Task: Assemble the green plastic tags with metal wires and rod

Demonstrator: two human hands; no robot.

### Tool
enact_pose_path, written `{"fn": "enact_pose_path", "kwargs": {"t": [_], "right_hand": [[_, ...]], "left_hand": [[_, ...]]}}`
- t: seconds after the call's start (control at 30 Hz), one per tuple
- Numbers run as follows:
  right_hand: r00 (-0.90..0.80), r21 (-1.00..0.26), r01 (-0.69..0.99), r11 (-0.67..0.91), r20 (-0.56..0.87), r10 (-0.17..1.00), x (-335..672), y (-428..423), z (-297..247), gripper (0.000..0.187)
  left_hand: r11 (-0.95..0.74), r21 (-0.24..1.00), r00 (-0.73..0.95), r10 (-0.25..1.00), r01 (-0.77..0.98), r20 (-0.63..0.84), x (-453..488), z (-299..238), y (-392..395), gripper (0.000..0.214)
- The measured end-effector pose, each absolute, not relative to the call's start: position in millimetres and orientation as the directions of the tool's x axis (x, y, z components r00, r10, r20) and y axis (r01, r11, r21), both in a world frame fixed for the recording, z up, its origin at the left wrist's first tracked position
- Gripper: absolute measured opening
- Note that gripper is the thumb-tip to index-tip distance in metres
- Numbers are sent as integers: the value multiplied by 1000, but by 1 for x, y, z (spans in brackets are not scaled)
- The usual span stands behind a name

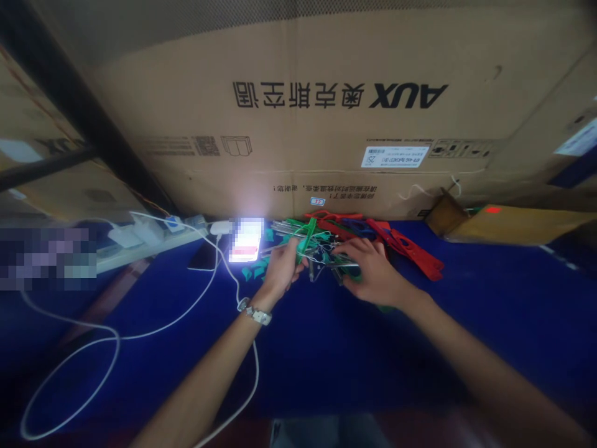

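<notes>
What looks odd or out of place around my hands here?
The big carton behind the blue surface has its printing upside down, so it seems inverted. A white cable sprawls in a loose loop at left. Green pieces and red pieces lie jumbled; I can't make out any damage.

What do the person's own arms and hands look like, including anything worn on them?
The left hand and right hand are ungloved. A pale, shiny bracelet or watch is worn on the left wrist; none shows on the right. No sleeves show on either arm.
</notes>
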State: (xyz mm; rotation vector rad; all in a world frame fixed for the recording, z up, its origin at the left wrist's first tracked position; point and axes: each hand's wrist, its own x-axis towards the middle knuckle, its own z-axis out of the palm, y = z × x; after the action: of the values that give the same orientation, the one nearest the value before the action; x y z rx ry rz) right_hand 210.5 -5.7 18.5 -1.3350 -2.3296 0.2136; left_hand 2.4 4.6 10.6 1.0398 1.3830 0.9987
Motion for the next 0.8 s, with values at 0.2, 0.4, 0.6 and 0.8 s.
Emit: {"fn": "enact_pose_path", "kwargs": {"t": [0.2, 0.4, 0.6, 0.8], "right_hand": [[-228, -220, 913, 343, 421, 878, 192, -36, 7, 28], [-177, -176, 963, 202, 147, 973, 180, -27, 5, 32], [-103, -224, 959, 174, 295, 950, 185, -16, 20, 26], [-88, -413, 865, 286, 436, 896, 181, -16, 40, 43]], "left_hand": [[162, 977, -64, 986, 138, -154, 1, 5, 6, 49], [142, 982, -64, 989, 125, -135, 1, 2, 7, 47], [141, 982, -54, 989, 129, -135, -3, 2, 7, 47], [95, 981, -32, 995, 170, -91, -5, 3, 5, 48]]}}
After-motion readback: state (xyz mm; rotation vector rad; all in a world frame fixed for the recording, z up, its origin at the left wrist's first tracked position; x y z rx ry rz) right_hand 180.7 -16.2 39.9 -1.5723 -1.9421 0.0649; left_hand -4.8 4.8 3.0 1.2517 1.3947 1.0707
